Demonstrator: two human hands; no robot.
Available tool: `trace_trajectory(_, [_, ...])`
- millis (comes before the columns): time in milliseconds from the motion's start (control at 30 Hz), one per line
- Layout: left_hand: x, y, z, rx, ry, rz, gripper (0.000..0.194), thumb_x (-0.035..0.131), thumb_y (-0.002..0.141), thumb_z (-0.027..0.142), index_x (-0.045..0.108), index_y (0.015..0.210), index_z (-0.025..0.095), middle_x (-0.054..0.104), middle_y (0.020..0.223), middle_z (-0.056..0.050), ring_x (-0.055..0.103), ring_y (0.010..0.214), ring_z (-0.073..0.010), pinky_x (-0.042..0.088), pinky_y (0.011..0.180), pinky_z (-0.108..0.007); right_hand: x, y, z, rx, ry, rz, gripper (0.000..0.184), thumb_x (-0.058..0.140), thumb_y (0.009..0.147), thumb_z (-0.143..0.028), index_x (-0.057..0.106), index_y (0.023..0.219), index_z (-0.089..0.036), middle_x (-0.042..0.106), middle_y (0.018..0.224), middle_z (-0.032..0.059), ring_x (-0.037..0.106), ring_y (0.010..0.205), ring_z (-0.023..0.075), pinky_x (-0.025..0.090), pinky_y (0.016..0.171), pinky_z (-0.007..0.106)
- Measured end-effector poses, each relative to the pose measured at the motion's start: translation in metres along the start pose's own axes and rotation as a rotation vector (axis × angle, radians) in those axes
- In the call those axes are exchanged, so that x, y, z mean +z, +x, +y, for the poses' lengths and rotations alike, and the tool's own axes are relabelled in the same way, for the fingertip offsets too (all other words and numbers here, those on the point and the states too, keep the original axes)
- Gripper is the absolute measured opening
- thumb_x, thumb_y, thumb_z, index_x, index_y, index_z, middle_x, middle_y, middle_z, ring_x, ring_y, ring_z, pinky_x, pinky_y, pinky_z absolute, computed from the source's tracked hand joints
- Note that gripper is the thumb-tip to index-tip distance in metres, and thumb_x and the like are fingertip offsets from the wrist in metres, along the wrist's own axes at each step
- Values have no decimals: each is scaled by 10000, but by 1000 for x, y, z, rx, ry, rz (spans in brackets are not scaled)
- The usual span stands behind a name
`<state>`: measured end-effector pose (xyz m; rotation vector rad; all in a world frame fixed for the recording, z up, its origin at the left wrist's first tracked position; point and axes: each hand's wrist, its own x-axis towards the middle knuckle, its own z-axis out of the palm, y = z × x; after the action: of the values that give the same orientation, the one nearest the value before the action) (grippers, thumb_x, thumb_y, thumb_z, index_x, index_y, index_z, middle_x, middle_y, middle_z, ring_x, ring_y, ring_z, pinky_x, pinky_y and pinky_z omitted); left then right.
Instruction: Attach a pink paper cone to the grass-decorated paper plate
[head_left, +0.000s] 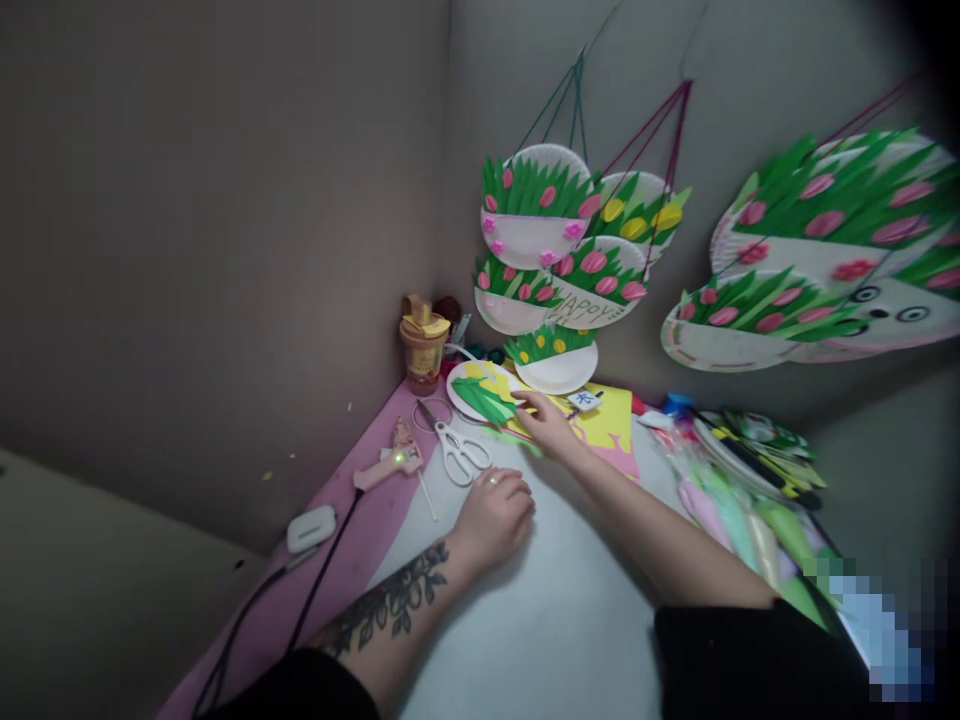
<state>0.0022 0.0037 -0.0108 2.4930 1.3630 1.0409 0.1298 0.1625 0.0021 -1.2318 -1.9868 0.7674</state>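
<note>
My left hand rests on the white table top with its fingers curled under; nothing shows in it. A ring sits on one finger and the forearm is tattooed. My right hand reaches forward, fingers stretched out, touching green paper leaves that lie on a paper plate. Yellow and pink craft sheets lie just beyond that hand. White-handled scissors lie between the plate and my left hand.
A pink glue gun with a black cord lies on the pink mat at left, near a white case. A lidded cup stands in the corner. Decorated paper-plate flower baskets hang on the wall. Craft sheets pile at right.
</note>
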Motion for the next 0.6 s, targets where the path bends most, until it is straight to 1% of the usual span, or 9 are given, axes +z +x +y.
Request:
trace_trajectory(100, [-13, 7, 0, -60, 66, -32, 150, 579, 851, 265, 638, 753, 169, 673, 861, -52, 604, 904, -197, 446, 885, -375, -14, -49, 0, 8, 24, -63, 329, 528, 783, -257, 634, 1085, -183, 702, 852, 44, 642, 742, 180, 517, 685, 302])
trace_trajectory(167, [-34, 12, 4, -168, 145, -42, 194, 596, 845, 335, 654, 765, 168, 676, 933, -69, 600, 944, -218, 443, 880, -376, -27, -76, 1, 28, -41, -108, 189, 545, 799, -309, 681, 859, -193, 646, 633, 9, 601, 612, 179, 496, 631, 310])
trace_trajectory(200, [-47, 13, 6, -245, 203, -55, 208, 595, 843, 359, 667, 831, 164, 671, 979, -85, 595, 977, -238, 448, 863, -375, -34, -89, 1, 17, -86, -120, 200, 548, 810, -338, 678, 748, -199, 626, 596, 13, 590, 601, 186, 491, 640, 325])
trace_trajectory(267, [-80, 9, 9, -377, 352, -145, 231, 536, 872, 309, 665, 988, 157, 661, 1025, -105, 600, 967, -256, 456, 818, -367, -50, -111, 2, -52, -166, -111, 271, 554, 822, -377, 673, 646, -210, 672, 718, 63, 616, 739, 227, 491, 746, 380])
trace_trajectory(333, [-114, -5, 8, -506, 475, -245, 270, 436, 906, 253, 661, 1020, 158, 662, 1013, -115, 623, 901, -249, 458, 771, -352, -64, -132, 5, -120, -207, -65, 227, 572, 820, -379, 715, 731, -227, 677, 1026, 110, 580, 1022, 281, 440, 912, 453])
trace_trajectory(367, [-131, -17, 6, -586, 536, -241, 305, 383, 920, 247, 660, 1024, 170, 662, 1015, -113, 627, 899, -253, 458, 752, -348, -69, -141, 7, -130, -219, -36, 198, 587, 813, -376, 728, 801, -238, 631, 1166, 117, 520, 1140, 299, 400, 972, 483])
trace_trajectory(433, [-157, -45, -1, -726, 670, -282, 386, 294, 936, 267, 667, 972, 174, 663, 967, -120, 629, 859, -294, 457, 696, -380, -77, -158, 13, -111, -233, 23, 201, 609, 801, -373, 726, 912, -253, 534, 1311, 117, 410, 1266, 314, 346, 1032, 518])
trace_trajectory(500, [-172, -73, -11, -768, 733, -364, 410, 281, 924, 252, 672, 984, 144, 665, 961, -149, 626, 902, -319, 457, 750, -412, -80, -172, 20, -86, -232, 76, 210, 604, 807, -367, 715, 950, -259, 501, 1334, 115, 375, 1291, 311, 329, 1049, 529])
trace_trajectory(600, [-173, -106, -25, -766, 676, -476, 427, 286, 913, 242, 665, 1080, 137, 679, 1016, -152, 636, 917, -300, 459, 808, -415, -82, -183, 28, -71, -206, 162, 199, 577, 829, -357, 703, 948, -258, 490, 1336, 108, 379, 1282, 301, 326, 1057, 533])
